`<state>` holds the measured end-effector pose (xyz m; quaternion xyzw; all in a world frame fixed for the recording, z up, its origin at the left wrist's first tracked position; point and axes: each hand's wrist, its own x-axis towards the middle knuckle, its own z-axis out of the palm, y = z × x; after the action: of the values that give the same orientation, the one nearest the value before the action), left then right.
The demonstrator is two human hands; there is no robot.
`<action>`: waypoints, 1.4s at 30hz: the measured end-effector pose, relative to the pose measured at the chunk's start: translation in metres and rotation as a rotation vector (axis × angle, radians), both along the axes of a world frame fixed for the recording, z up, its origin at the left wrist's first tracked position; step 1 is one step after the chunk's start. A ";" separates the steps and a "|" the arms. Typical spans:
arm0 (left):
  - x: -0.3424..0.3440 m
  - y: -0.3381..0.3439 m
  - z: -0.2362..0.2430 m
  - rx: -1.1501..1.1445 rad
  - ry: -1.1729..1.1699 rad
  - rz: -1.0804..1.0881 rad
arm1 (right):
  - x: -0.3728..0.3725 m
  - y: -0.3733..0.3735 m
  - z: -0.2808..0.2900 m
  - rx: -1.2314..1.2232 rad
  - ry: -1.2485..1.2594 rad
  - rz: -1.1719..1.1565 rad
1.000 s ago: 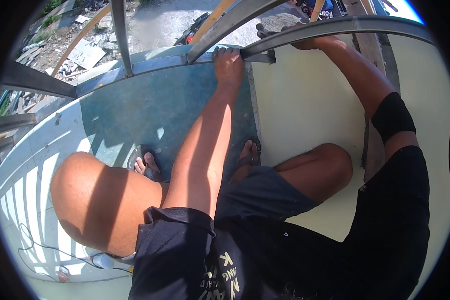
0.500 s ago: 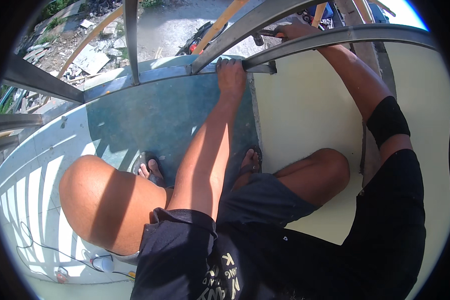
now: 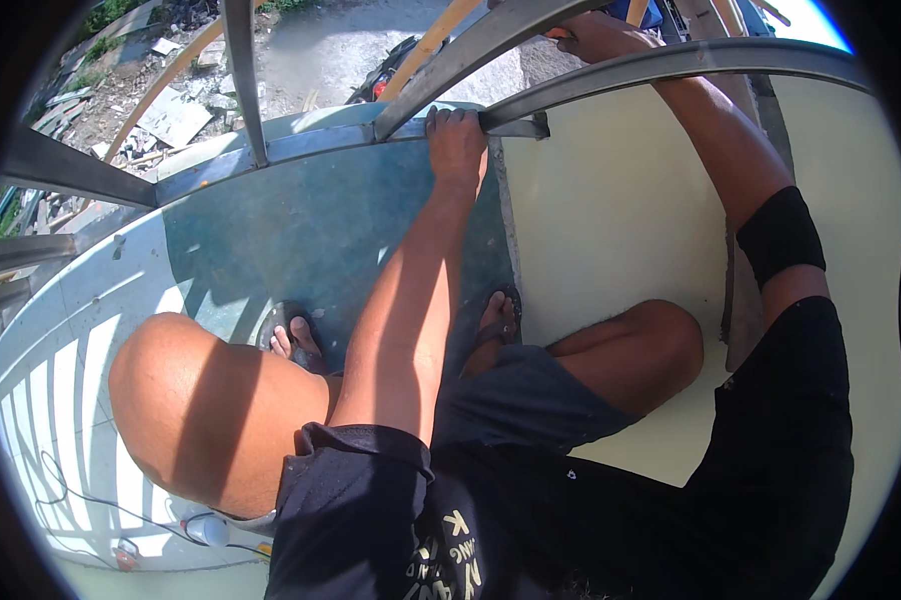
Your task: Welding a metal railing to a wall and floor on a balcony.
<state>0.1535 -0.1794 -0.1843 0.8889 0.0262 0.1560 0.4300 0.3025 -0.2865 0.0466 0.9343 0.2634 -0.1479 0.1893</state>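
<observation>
Along the far edge of the teal floor (image 3: 300,230), the lower rail (image 3: 315,143) of a grey metal frame runs in a bend, and its right-hand end is where the action is. The left hand (image 3: 457,145) is wrapped over it, fingers close together and curled over the top, right between the foot of a slanting bar (image 3: 470,60) and the start of a curved bar (image 3: 590,83). The right hand (image 3: 610,40) is out past the curved bar with a bit of orange (image 3: 560,33) at its fingers, but the slanting bar hides the rest, so I can't tell what that is or whether the grip is closed. My read: the step in hand is steadying the rail with the left while the right works from the outer side. Next move, I'd say, calls for a firm left hand, fingers clear of that joint, plus enough room for the right between the two bars. Fwiw, a cord (image 3: 120,502) and a white cup-shaped thing (image 3: 208,529) sit by the floor's near left edge, well apart from both hands.
</observation>
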 end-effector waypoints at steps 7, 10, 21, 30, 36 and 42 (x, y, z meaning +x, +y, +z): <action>0.002 0.004 0.002 0.029 0.009 -0.012 | -0.013 0.002 -0.013 -0.274 0.201 0.055; -0.002 0.002 0.002 0.016 -0.004 -0.016 | -0.007 -0.005 -0.016 -0.164 0.206 0.008; 0.003 0.004 0.003 0.002 -0.002 -0.007 | -0.009 -0.004 -0.026 -0.015 0.037 0.053; 0.000 0.000 0.000 -0.065 -0.043 0.012 | -0.033 0.000 -0.012 -0.147 0.231 -0.263; 0.001 0.001 -0.003 -0.027 0.027 -0.053 | -0.041 -0.014 -0.019 -0.222 0.108 -0.096; 0.003 0.001 -0.005 -0.028 -0.070 -0.016 | -0.064 -0.009 -0.014 -0.180 0.158 -0.465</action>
<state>0.1562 -0.1787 -0.1892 0.8769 0.0063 0.1830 0.4444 0.2385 -0.2954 0.0324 0.9346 0.0413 -0.2828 0.2116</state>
